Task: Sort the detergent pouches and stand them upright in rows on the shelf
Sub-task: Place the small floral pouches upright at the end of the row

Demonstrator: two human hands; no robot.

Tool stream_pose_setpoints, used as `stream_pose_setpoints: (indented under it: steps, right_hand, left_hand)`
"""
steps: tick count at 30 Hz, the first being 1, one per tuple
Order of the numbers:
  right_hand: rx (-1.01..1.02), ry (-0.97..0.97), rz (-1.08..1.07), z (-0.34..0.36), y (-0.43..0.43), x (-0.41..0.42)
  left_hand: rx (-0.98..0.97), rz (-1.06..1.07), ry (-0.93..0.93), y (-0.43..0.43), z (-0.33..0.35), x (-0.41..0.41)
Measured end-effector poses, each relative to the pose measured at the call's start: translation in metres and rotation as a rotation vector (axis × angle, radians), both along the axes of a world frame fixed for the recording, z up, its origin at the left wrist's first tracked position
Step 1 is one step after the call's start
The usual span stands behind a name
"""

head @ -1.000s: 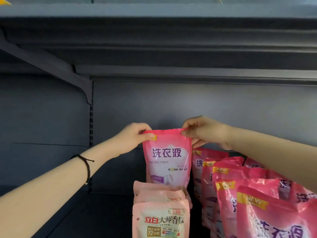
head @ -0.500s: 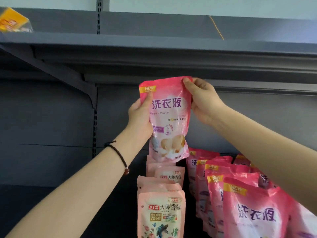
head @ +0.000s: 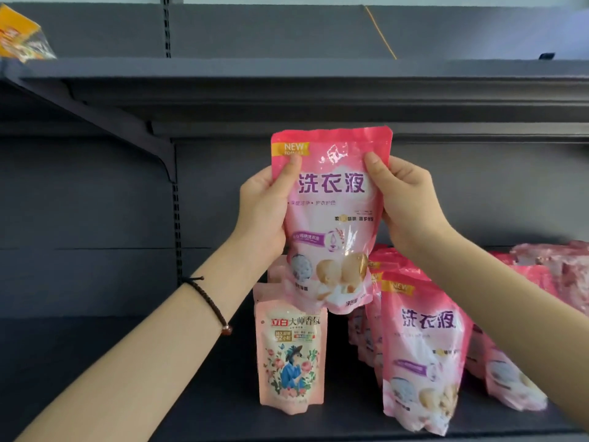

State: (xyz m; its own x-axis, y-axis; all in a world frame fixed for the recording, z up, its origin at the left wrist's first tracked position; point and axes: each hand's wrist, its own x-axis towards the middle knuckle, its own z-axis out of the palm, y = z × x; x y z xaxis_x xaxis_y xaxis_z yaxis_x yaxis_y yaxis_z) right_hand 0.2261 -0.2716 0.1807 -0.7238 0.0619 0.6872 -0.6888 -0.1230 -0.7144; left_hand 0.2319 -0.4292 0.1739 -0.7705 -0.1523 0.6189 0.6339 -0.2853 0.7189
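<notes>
Head cam: pink pouch up in both hands, here's how I'd land it

Biggest thing first, the dark grey shelf (head: 127, 362) fills the whole width, with an upper shelf board (head: 287, 71) over it. Two lines of stock run back along the deck. On the right is the bright pink row (head: 424, 352), front bag upright but leaning a touch, and further right a loose bunch (head: 557, 266) that looks more slumped than standing. Just beside it on the left is the pale pink row (head: 291, 355), front one standing straight.

The held pouch (head: 331, 212) is up in the air above the fronts of those two rows, label facing me, roughly upright, clear of the deck. Same print as the bright pink ones, so I'd guess that's its row.

Left hand (head: 261, 212) grips its left edge, thumb on the front by the NEW badge, fingers curled behind. Right hand (head: 411, 205) does the same on the right edge.

My take for the set-down: go bottom first, let the base spread flat, keep the label forward and tuck it snug against a same-colour neighbour. It's a soft bag of liquid, so it'll probably flop if let go early. Loosen one hand, see if it stands, then the other. Also watch the bottom corner, it hangs right over the pale row and could knock that front one
</notes>
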Motion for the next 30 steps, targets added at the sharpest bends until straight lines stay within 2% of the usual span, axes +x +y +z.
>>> stream_pose_setpoints:
  steps: [6,13,17,20,25,27,30]
  right_hand:
    - [-0.089,0.043,-0.039,-0.035,0.037,0.026]
    - [-0.227,-0.034,-0.023,-0.105,0.086,0.022]
    - [-0.245,-0.083,-0.109,-0.14,0.108,0.012]
    - [-0.238,-0.105,-0.153,-0.155,0.116,0.005]
    - [-0.278,-0.161,-0.134,-0.166,0.123,-0.01]
    - [-0.29,-0.136,-0.13,-0.167,0.124,-0.015]
    - [-0.3,-0.092,-0.146,-0.168,0.121,-0.022]
  left_hand:
    - [-0.053,0.085,0.104,0.045,-0.031,0.024]
    - [0.011,0.119,0.041,0.111,-0.095,0.026]
    - [-0.01,0.194,-0.01,0.139,-0.128,0.015]
    - [-0.116,0.269,0.022,0.151,-0.145,0.008]
    - [-0.336,0.201,0.068,0.145,-0.184,0.013]
    - [-0.537,0.206,0.045,0.137,-0.208,0.024]
    - [-0.824,0.332,0.035,0.129,-0.241,0.032]
